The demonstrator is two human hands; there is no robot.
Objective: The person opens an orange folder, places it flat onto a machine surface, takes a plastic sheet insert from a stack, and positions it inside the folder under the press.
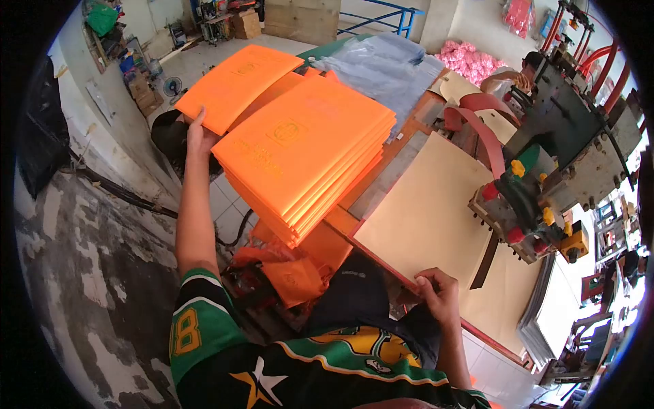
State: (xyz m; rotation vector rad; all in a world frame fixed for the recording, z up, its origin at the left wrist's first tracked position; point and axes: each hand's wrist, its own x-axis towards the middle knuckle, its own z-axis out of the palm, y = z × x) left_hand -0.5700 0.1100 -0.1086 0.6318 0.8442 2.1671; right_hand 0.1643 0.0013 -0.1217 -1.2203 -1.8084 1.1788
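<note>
My left hand (198, 137) grips the near edge of an orange folder (238, 85), thumb on top and fingers hidden beneath. That folder lies slightly bowed at the far left, with a printed emblem on its face. Beside it, to the right, rises a thick stack of orange folders (306, 140), the top one bearing an emblem and lettering. Over the near red edge of a cream board (426, 204) rests my right hand (439, 294), its fingers curled and thumb pressed in; what they hold, if anything, is hidden.
A press machine (538, 177) with yellow and red knobs stands over the cream board at right. Red strips (487, 129) curl behind it. Clear plastic sheets (381, 68) lie beyond the stack. Another person (524, 78) sits at back right. White sheets (555, 310) are piled at right.
</note>
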